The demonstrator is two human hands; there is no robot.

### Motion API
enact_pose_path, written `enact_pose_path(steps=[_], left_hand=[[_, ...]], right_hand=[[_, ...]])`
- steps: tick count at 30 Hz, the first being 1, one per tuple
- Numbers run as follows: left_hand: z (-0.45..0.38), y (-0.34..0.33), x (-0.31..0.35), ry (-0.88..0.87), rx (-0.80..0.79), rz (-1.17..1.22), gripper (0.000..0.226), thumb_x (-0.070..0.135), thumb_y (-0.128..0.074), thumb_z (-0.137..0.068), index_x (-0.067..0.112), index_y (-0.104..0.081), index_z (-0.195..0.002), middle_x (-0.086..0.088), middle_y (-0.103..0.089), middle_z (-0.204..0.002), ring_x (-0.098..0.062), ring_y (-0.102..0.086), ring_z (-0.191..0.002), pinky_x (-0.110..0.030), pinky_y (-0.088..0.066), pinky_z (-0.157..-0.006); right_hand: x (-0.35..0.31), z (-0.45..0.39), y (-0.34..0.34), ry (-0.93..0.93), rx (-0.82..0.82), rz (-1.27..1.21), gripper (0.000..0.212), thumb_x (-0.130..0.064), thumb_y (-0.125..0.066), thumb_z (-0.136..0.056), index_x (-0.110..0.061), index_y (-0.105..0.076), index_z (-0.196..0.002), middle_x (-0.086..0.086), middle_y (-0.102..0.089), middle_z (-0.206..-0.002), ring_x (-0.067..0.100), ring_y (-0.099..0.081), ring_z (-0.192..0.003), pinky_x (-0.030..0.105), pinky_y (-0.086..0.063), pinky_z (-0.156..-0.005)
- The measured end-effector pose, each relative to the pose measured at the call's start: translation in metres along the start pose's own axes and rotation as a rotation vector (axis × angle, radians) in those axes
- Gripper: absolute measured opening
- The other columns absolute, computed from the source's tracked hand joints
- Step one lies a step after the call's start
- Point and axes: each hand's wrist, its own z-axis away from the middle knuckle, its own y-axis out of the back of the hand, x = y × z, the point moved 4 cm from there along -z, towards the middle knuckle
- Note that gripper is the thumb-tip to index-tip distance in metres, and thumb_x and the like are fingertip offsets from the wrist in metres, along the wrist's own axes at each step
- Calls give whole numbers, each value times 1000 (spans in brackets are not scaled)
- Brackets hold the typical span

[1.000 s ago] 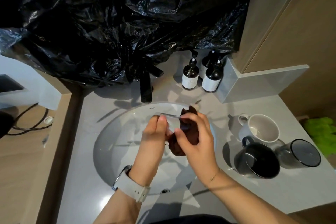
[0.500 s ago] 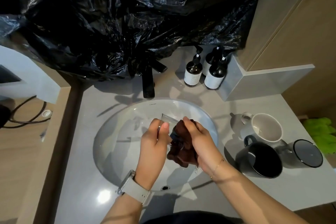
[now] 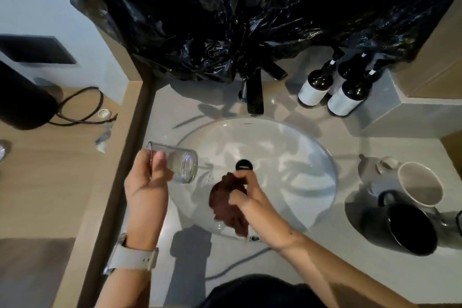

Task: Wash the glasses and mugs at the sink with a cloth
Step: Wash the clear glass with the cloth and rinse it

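Left hand (image 3: 146, 182) has its grip clamped on a tilted glass (image 3: 175, 163) at the sink (image 3: 322, 157) edge, likely draining; right hand (image 3: 252, 197) grip bunches the cloth (image 3: 225, 205) mid-frame

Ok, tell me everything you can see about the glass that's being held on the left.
The glass is a clear, straight-sided tumbler, plain and without a handle, and it looks like real glass with a thick base. It lies tipped on its side, roughly level, with one round end facing right toward the sink basin. It looks empty. The left hand grips it around the wall, thumb across the front. It is held in the air above the basin's left rim, clear of the brown cloth bunched in the right hand.
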Motion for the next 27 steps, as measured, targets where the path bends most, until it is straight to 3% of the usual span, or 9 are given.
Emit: enact_pose_path(steps=[2,5,10,15,18,20,22,24,27], left_hand=[[-5,12,-2,-14,28,-12,28,22,-47,-104,8,-49,-80,-18,-51,-73,-19,-52,-69,-21,-44,-67],[-9,22,-1,-31,46,-14,30,21,-46,-104,0,-49,-83,-27,-51,-75,-6,-52,-61,-9,-41,-60],[-12,28,-4,-27,45,6,31,21,-45,-104,-6,-51,-89,-25,-53,-74,-3,-54,-61,-9,-42,-62],[-9,26,-8,15,44,-1,32,23,-46,-104,-3,-50,-85,-5,-53,-68,-3,-53,-61,-12,-42,-62],[-4,18,-8,31,19,-17,32,23,-48,-103,0,-48,-81,-10,-53,-69,-7,-54,-63,-13,-42,-64],[2,13,-4,30,-7,-29,28,19,-48,-103,1,-49,-81,-21,-53,-75,-12,-52,-67,-8,-41,-64],[12,5,4,11,-49,-63,23,17,-49,-102,8,-53,-81,-16,-56,-74,-10,-52,-68,-7,-40,-62],[23,-8,13,-19,-112,-107,21,17,-49,-102,17,-55,-82,-5,-59,-73,-5,-55,-66,-11,-42,-60],[42,-39,23,-27,-243,-155,19,23,-49,-101,17,-56,-85,-9,-61,-73,-13,-58,-64,-25,-44,-60]], right_hand=[[10,-3,-31,55,-71,193,48,-15,-59,-76,-33,-42,-117,7,-55,-108,24,-63,-77,42,-52,-61],[28,-11,-66,163,-207,441,65,-16,-75,-76,-31,-36,-127,1,-58,-111,19,-59,-104,31,-50,-91],[51,-21,-85,418,-339,1051,50,-36,-69,-85,-20,-55,-130,8,-59,-118,24,-48,-113,37,-42,-93],[55,-26,-69,443,-242,973,58,-44,-68,-84,-26,-54,-137,-1,-49,-125,16,-41,-119,31,-36,-102],[47,-20,-57,413,-255,850,55,-40,-65,-88,-26,-51,-139,-5,-54,-125,12,-48,-118,22,-35,-104],[36,-13,-38,380,-182,722,44,-34,-63,-90,-26,-57,-133,-11,-56,-124,3,-51,-116,10,-36,-97],[28,-3,-9,352,-88,603,35,-27,-64,-91,-26,-62,-126,-16,-58,-119,-3,-53,-111,6,-37,-93],[20,12,23,363,17,516,30,-22,-66,-90,-27,-65,-119,-17,-62,-115,-5,-55,-108,7,-38,-92],[10,39,66,394,166,463,29,-15,-67,-89,-37,-66,-108,-24,-63,-109,-7,-57,-104,5,-38,-86]])
